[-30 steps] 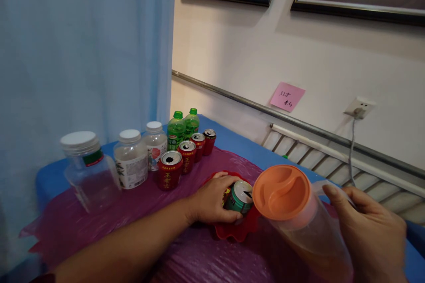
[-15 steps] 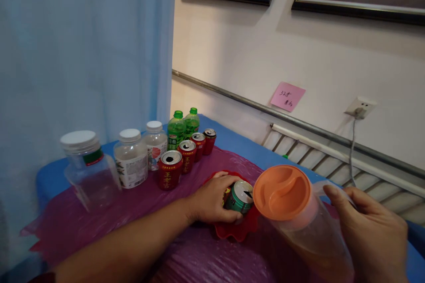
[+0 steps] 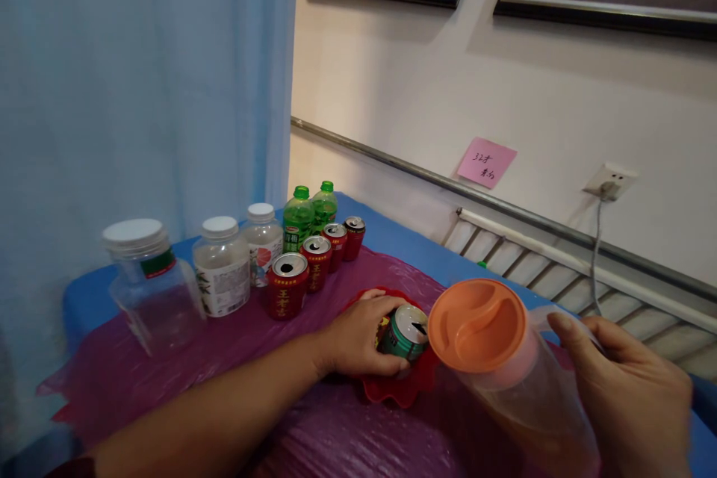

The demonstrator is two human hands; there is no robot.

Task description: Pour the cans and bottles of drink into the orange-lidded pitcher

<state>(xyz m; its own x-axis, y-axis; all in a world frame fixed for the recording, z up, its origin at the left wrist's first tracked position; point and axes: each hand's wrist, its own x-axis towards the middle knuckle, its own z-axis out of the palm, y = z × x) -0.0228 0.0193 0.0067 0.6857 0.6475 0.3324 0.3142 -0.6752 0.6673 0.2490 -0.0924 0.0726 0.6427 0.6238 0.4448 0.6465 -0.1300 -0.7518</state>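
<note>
My left hand [image 3: 364,336] is wrapped round a green drink can [image 3: 404,340], which leans a little to the right with its opened top up. Beneath the can lies a red plate [image 3: 392,390] with a wavy rim. My right hand [image 3: 627,381] grips the handle of a clear plastic pitcher [image 3: 538,418] with an orange lid [image 3: 479,325]. The pitcher tilts towards the can, its lid edge close by the can's opening. Brownish liquid shows inside the pitcher. Whether any is flowing out, I cannot tell.
Several red cans [image 3: 287,286] stand in a row on the purple plastic sheet [image 3: 336,441]. Behind them are green bottles [image 3: 299,220] and white-capped clear jars [image 3: 221,269]. A blue curtain [image 3: 146,75] hangs at left; a radiator [image 3: 515,261] runs along the wall.
Almost nothing differs. Both hands keep their hold on the can and the pitcher, and the view has shifted very slightly.
</note>
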